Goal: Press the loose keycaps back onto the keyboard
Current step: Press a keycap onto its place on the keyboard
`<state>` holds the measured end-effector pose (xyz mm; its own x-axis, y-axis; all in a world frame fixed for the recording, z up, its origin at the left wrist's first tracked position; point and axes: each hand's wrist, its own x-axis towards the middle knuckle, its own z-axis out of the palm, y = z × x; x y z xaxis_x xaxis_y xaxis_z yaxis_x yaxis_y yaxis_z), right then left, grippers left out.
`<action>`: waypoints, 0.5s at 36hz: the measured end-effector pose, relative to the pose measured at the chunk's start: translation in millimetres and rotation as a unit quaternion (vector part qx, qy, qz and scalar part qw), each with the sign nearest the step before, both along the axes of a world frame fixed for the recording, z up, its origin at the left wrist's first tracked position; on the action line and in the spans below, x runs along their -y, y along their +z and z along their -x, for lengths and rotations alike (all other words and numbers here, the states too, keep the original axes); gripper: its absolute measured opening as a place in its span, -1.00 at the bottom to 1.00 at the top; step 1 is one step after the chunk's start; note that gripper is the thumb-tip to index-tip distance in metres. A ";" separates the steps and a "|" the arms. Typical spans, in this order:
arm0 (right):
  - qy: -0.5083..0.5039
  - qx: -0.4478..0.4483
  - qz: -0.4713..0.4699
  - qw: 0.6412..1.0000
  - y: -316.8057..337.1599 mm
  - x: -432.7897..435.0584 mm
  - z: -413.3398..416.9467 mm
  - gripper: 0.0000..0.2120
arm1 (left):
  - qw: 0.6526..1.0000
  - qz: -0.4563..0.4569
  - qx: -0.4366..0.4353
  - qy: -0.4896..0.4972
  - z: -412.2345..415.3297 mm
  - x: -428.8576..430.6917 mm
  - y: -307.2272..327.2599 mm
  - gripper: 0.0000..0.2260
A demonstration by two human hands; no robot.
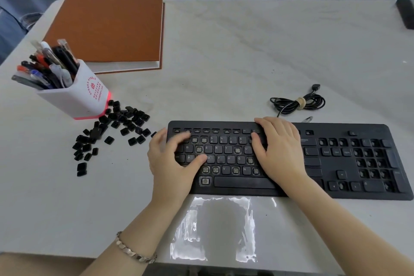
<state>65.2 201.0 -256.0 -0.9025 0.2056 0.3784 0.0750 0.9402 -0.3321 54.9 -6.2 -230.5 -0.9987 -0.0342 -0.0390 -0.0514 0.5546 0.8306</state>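
A black keyboard (349,163) lies across the near right of the table, with several bare switch sockets among its keys. My left hand (170,161) rests on its left end, fingers spread over the number and letter rows, thumb near the A and D keys. My right hand (277,152) lies flat over the middle of the keyboard, fingers reaching the function row. Neither hand holds a keycap. A pile of loose black keycaps (112,132) is scattered on the table left of the keyboard.
A white pen holder (83,96) full of pens stands behind the keycaps. An orange-brown notebook (107,29) lies at the back left. A coiled black cable (298,103) sits behind the keyboard. A clear plastic bag (215,228) lies at the near edge. A dark object (405,12) is far right.
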 end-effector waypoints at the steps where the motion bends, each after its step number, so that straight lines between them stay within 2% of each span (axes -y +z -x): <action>1: 0.001 0.000 0.001 1.000 0.2 0.1 0.2 -0.61 | 0.999 -0.020 0.024 0.007 0.6 0.4 1.4 -0.46; 3: 0.001 0.001 0.004 1.000 0.9 0.4 0.4 -0.61 | 0.996 -0.034 0.075 0.035 5.2 3.0 0.3 -0.26; 5: 0.001 0.004 0.005 1.000 1.1 0.3 -0.3 -0.61 | 0.993 -0.033 0.105 0.046 9.4 6.7 -3.0 -0.15; 7: 0.000 0.007 0.004 1.000 1.6 0.5 -0.7 -0.61 | 0.994 -0.026 0.105 0.034 11.3 8.3 -5.0 -0.18; 10: -0.003 0.013 0.001 1.000 2.8 1.4 -0.7 -0.61 | 0.995 -0.012 0.101 0.020 11.9 7.3 -5.9 -0.34; 18: -0.009 0.034 -0.001 0.999 6.9 3.8 -1.0 -0.61 | 0.996 0.012 0.086 0.011 13.1 8.3 -5.7 -0.34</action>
